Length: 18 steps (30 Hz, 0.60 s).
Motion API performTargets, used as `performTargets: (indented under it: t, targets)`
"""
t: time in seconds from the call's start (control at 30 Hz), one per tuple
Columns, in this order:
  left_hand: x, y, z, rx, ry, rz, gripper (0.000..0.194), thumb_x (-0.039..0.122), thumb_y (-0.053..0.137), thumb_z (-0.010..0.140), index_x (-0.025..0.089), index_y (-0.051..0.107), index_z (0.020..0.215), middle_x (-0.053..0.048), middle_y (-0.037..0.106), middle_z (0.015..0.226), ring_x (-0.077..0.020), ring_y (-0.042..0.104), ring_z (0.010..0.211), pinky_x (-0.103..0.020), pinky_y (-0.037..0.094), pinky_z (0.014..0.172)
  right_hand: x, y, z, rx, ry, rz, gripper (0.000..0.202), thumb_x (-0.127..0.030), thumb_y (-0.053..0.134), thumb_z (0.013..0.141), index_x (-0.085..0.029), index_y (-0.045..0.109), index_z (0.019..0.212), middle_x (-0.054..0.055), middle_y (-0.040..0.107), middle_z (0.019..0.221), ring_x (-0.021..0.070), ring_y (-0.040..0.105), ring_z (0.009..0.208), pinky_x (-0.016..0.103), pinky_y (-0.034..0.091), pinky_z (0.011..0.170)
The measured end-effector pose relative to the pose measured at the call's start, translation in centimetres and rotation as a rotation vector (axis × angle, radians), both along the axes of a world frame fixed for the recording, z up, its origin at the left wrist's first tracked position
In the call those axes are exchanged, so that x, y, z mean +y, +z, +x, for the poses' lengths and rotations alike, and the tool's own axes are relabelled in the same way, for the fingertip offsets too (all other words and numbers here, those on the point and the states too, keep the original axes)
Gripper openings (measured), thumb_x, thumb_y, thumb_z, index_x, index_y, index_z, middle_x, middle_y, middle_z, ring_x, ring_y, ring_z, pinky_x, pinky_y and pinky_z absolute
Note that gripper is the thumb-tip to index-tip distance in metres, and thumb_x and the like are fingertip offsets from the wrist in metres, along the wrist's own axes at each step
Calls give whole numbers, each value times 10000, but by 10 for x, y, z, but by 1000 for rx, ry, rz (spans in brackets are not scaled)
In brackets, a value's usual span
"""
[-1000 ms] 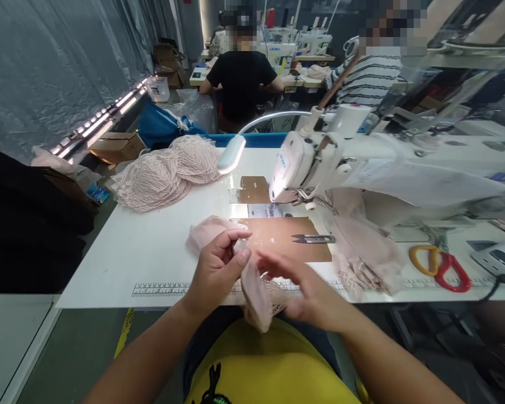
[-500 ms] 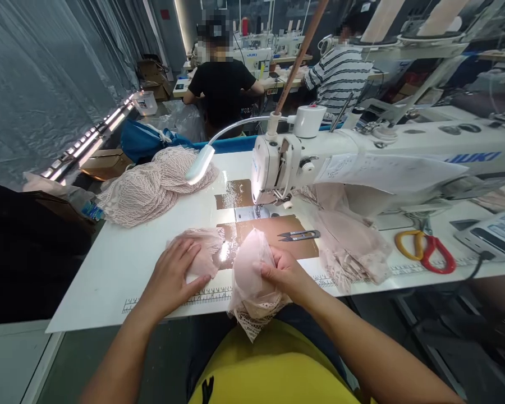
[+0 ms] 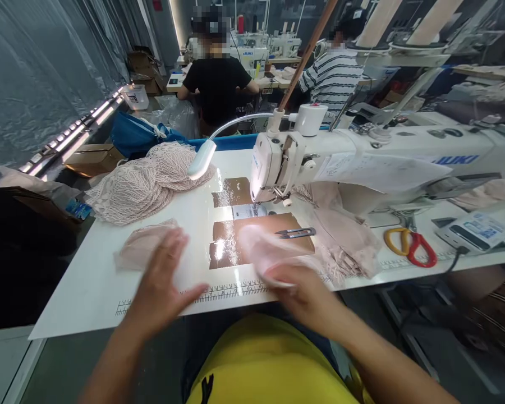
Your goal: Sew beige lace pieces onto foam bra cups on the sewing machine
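Right hand [image 3: 305, 292]: closed on the pink cup [image 3: 265, 252], blurred — cup at the fingers, above the table's [image 3: 79, 280] near edge. Snips [image 3: 295, 233] lie just beyond the grip, on the brown patch [image 3: 235, 230]. Left hand [image 3: 162, 283], left of the grip: fingers spread, beside the pink fabric [image 3: 145, 244] — contact unclear. Sewing machine [image 3: 273, 163] stands beyond the grip.

Blue "JUKI" on sewing machine arm [image 3: 408, 143], beyond and to the right of right hand [image 3: 307, 294]. Blue "JUKI" again on background machine [image 3: 252, 56], far beyond both hands. Ruler strip [image 3: 235, 290] between left hand [image 3: 162, 280] and right hand: numbered, digits blurry. Paper sheet [image 3: 374, 171] beyond right hand: writing illegible.
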State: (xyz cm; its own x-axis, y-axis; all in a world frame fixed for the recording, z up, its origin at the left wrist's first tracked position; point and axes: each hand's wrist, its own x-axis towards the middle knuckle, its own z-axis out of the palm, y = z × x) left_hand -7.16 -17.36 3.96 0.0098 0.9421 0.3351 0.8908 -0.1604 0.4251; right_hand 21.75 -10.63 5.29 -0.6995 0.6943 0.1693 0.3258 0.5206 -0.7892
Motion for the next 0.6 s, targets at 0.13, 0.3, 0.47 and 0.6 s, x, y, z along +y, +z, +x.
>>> performTargets:
  t: [0.13,0.3,0.47,0.6]
  targets:
    - [-2,8,63,-399,-380,-310,745,272,673,761,260,345,1429,-86,591,1286,-265,589,1124,-360,482,950,-7,5,-33,122,185,-51,71,-148,537,829,-199,587,828,9,645,790,129,583,676,225,466,600]
    - [3,-2,55,-522,-69,-164,230,194,566,832,206,611,1057,-33,674,922,-177,617,793,-254,465,692,-3,27,-15,284,-107,280,123,-161,541,792,-241,488,716,39,620,773,141,555,618,250,420,523]
    - [-4,-3,38,-687,-69,-340,223,315,496,927,180,670,894,-28,619,711,-141,529,626,-244,417,595,7,25,-2,255,-413,273,130,-218,566,810,-233,495,703,39,595,732,158,529,626,274,400,547]
    - [-19,11,56,-1151,-655,-700,497,532,516,890,248,564,1295,-120,634,1141,-219,621,867,-334,513,758,12,2,-8,50,-62,-322,158,-313,606,819,-183,553,744,-6,530,675,119,455,597,230,358,526]
